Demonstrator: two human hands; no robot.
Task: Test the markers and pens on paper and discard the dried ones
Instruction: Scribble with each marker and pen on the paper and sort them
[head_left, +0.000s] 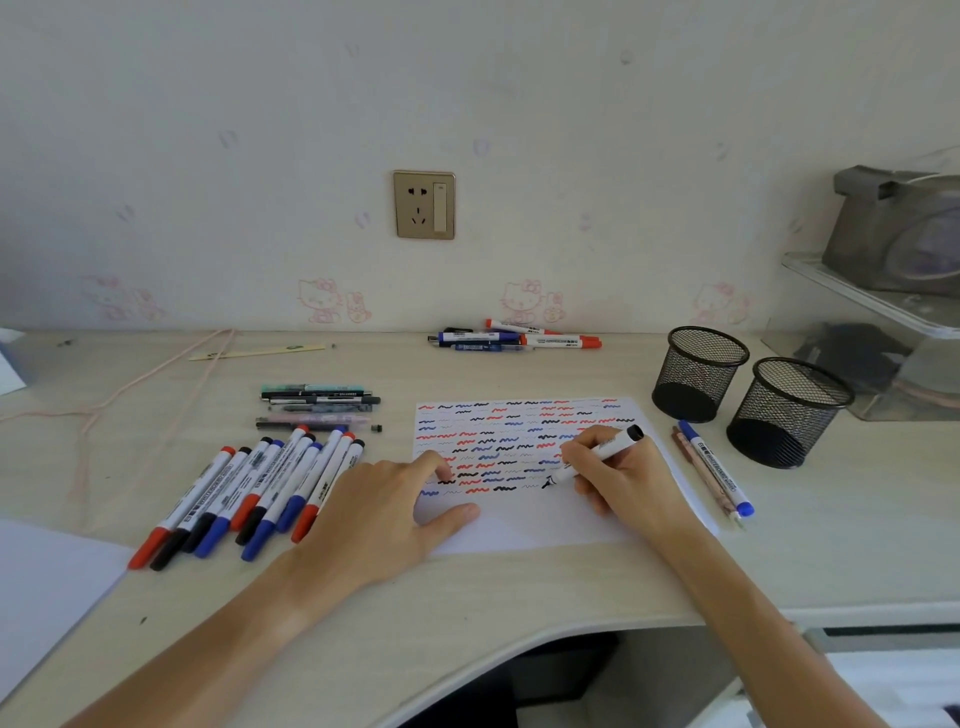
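A white paper sheet (524, 525) lies on the desk, covered with rows of red, blue and black squiggles. My right hand (628, 480) grips a black whiteboard marker (597, 454), its tip touching the paper near the lower rows. My left hand (384, 514) rests flat on the sheet's left edge, fingers spread. Several capped markers (254, 499) lie in a row to the left. Several pens (319, 408) lie behind them. A blue marker and a pen (719, 475) lie right of the sheet.
Two black mesh pen cups (698, 371) (787, 410) stand at the right. More markers (514, 338) lie by the wall. A pink cord (130, 389) trails at the left, another sheet (36, 592) sits at the front left, and a clear shelf (878, 306) stands far right.
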